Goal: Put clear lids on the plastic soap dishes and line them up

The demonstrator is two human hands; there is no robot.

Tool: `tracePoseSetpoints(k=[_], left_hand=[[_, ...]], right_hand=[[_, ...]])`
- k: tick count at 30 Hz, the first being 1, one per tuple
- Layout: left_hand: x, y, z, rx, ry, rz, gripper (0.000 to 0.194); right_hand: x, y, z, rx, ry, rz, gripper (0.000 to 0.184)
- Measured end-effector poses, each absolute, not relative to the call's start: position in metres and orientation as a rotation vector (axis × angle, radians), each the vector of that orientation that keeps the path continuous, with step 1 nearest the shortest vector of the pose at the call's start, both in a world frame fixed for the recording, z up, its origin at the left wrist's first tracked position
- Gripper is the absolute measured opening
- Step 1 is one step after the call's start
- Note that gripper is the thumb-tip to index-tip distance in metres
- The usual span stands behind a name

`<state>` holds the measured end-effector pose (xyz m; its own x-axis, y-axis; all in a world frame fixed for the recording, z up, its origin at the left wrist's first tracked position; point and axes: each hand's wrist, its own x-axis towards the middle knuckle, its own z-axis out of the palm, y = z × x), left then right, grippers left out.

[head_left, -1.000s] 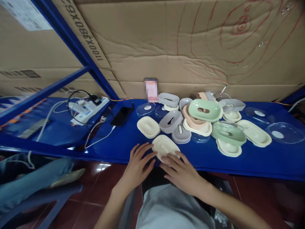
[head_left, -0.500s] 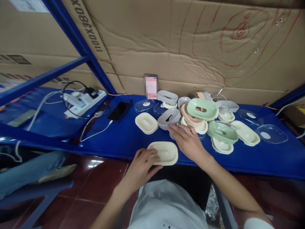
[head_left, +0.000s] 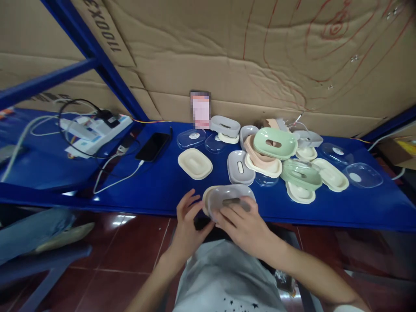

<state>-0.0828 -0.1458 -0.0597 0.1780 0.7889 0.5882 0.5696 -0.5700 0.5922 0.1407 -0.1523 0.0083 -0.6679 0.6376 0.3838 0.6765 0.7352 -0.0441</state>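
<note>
My right hand (head_left: 242, 223) grips a grey oval soap-dish-like tray (head_left: 232, 195) with a slot in its floor, at the front edge of the blue table. Under and to the left of that tray shows the end of a cream oval piece (head_left: 206, 200); the rest of it is covered. Beside this left end, my left hand (head_left: 188, 221) is open, its fingers apart and the thumb below. Whether a fingertip touches the cream piece, I cannot tell. Just behind lies another grey slotted tray (head_left: 241, 175), and another cream oval piece (head_left: 195, 164) is to its left.
Stacked green trays (head_left: 276, 141), a peach tray (head_left: 258, 157) and cream pieces fill the middle right. Clear lids (head_left: 363, 175) lie around them. A dark phone (head_left: 152, 146) and a power strip (head_left: 97, 134) with cables are at left. Another phone (head_left: 200, 110) leans on the cardboard (head_left: 182, 52).
My right hand has brought a grey tray from the pile down over the cream piece at the front edge. My left hand has shifted left off the cream piece's top, its fingers spreading.
</note>
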Motion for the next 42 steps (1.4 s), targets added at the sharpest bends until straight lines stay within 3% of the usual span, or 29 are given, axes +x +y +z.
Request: tracePoseSetpoints(k=[5, 12, 21, 32, 36, 40, 42], left_hand=[[-0.087, -0.146, -0.056, 2.319, 1.289, 1.064, 0.065], [-0.086, -0.145, -0.058, 2.337, 1.244, 1.052, 0.061], [-0.082, -0.134, -0.051, 2.351, 1.206, 0.998, 0.034], [-0.079, -0.133, -0.048, 2.454, 1.21, 0.923, 0.026], [-0.076, -0.132, -0.042, 2.443, 1.127, 0.852, 0.022], [-0.065, -0.124, -0.034, 2.479, 1.008, 0.781, 0.024], [-0.062, -0.119, -0.031, 2.517, 0.959, 0.763, 0.025]], right_hand=[[0.125, -0.149, -0.009, -1.07, -2.527, -0.088, 0.038], [0.129, -0.15, -0.01, -1.037, -2.564, -0.034, 0.038], [0.196, -0.149, -0.001, -1.125, -2.492, 0.163, 0.041], [0.205, -0.145, -0.017, -1.01, -2.42, 0.22, 0.035], [0.236, -0.134, -0.007, -1.13, -2.246, 0.06, 0.035], [0.256, -0.114, 0.0, -1.354, -2.025, -0.221, 0.006], [0.256, -0.108, -0.003, -1.392, -1.981, -0.259, 0.005]])
